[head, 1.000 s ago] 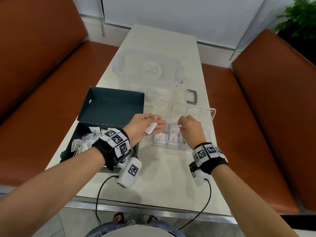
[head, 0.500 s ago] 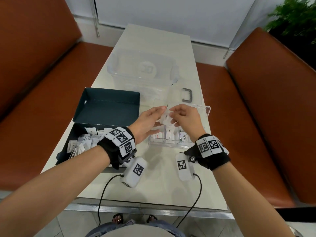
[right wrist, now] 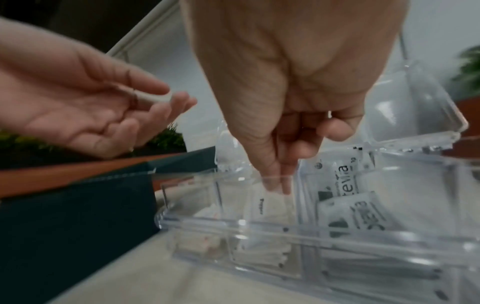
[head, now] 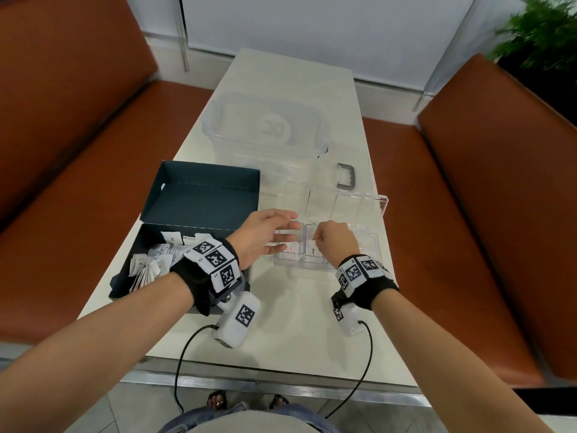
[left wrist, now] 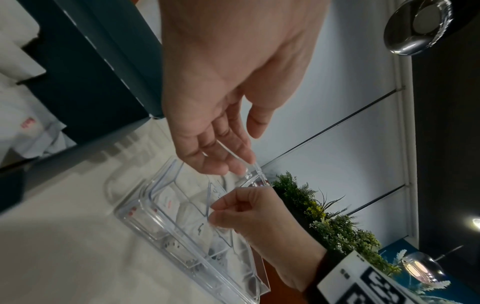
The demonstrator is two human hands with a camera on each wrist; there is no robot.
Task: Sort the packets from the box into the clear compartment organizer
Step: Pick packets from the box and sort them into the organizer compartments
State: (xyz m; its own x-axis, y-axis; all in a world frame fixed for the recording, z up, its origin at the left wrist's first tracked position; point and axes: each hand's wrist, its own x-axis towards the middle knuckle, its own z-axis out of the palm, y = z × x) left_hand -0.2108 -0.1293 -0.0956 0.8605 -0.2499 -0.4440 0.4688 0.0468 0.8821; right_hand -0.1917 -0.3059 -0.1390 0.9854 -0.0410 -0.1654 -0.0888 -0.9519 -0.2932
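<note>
The clear compartment organizer (head: 372, 245) lies on the table with its lid (head: 359, 203) open at the back. My right hand (head: 318, 242) reaches down into its second compartment from the left. Its fingertips (right wrist: 276, 185) pinch the top of a white packet (right wrist: 270, 207) marked "Pepper". Other compartments hold packets with red print (head: 292, 249) and Stevia packets (right wrist: 345, 174). My left hand (head: 276, 229) hovers over the organizer's left end with relaxed fingers (left wrist: 226, 158) and holds nothing that I can make out. The dark box (head: 125, 284) at the left holds several white packets (head: 156, 260).
The box's lid (head: 203, 198) stands open behind it. A large clear tub (head: 265, 129) and a grey handle (head: 346, 176) lie further back on the white table (head: 296, 323). Brown benches (head: 78, 182) flank the table on both sides. A plant (head: 543, 35) stands at the far right.
The left hand held a white packet and the hands met above the organizer. Now the right hand has dropped into a compartment with a packet, and the left hand has opened and drawn back.
</note>
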